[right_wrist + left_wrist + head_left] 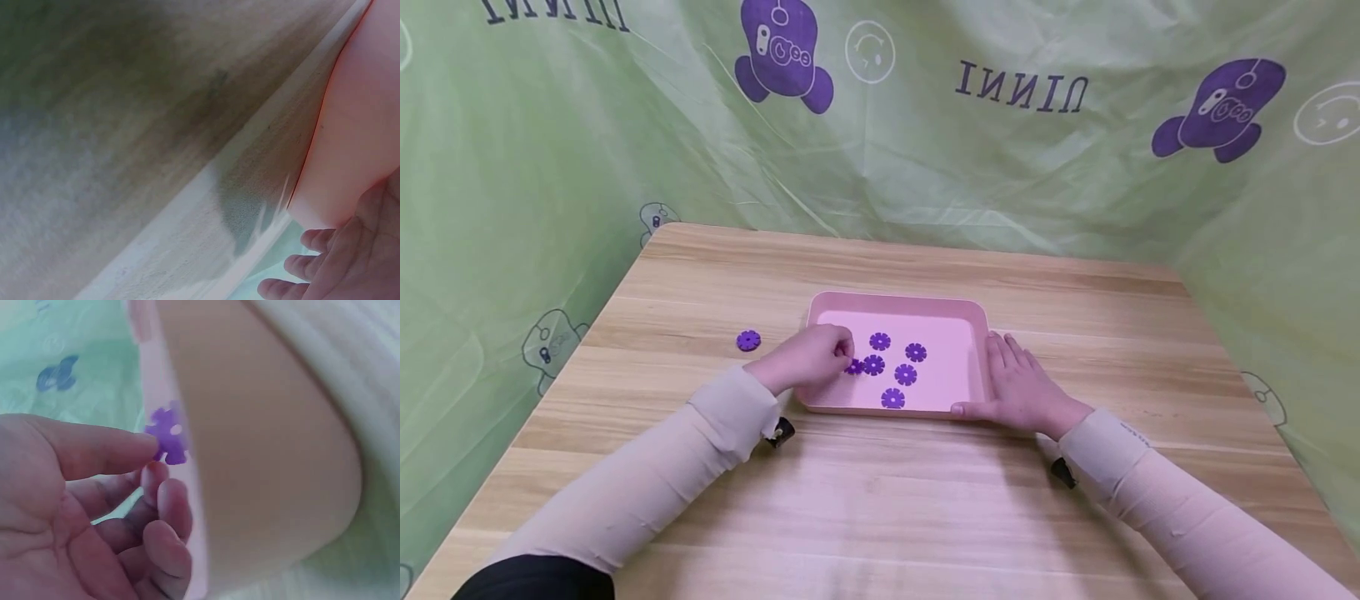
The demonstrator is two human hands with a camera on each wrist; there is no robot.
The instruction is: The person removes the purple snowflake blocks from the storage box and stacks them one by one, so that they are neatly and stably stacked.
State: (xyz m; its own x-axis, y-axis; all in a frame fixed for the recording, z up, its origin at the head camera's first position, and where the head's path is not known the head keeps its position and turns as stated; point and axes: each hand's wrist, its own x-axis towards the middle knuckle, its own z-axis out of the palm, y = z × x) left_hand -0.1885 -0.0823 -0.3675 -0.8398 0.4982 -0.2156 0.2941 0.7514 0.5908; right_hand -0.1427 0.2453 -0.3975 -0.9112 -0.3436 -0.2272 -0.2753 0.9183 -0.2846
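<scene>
Pinching one purple notched disc by its edge, between the thumb and apparently the forefinger of the left hand, with the other fingers loosely curled below. Held inside the pink tray, towards its left wall; hard to tell from above whether raised off the floor or resting on it, and likewise whether touching or merely overlapping in view the neighbouring disc. Farther in, four more scattered discs, all lying flat. At the opposite end, resting against the outside of the right wall, the right hand, fingers straight and slightly apart, thumb laid along the near rim by the corner. Outside the tray, on the wooden surface, a lone disc, left of the left wrist and well apart from the rest. Likeliest trouble from here: a slip or twist of the pinched disc, because of so thin a hold on one edge. Possible too: a nudge to the neighbouring disc on letting go, from fingertips so close beside it. Also worth watching: a snag of the left cuff or the black wrist device on the tray's rim, from reaching across the left side so low, and then a skid of the whole tray, with bracing visible only at the right end.
</scene>
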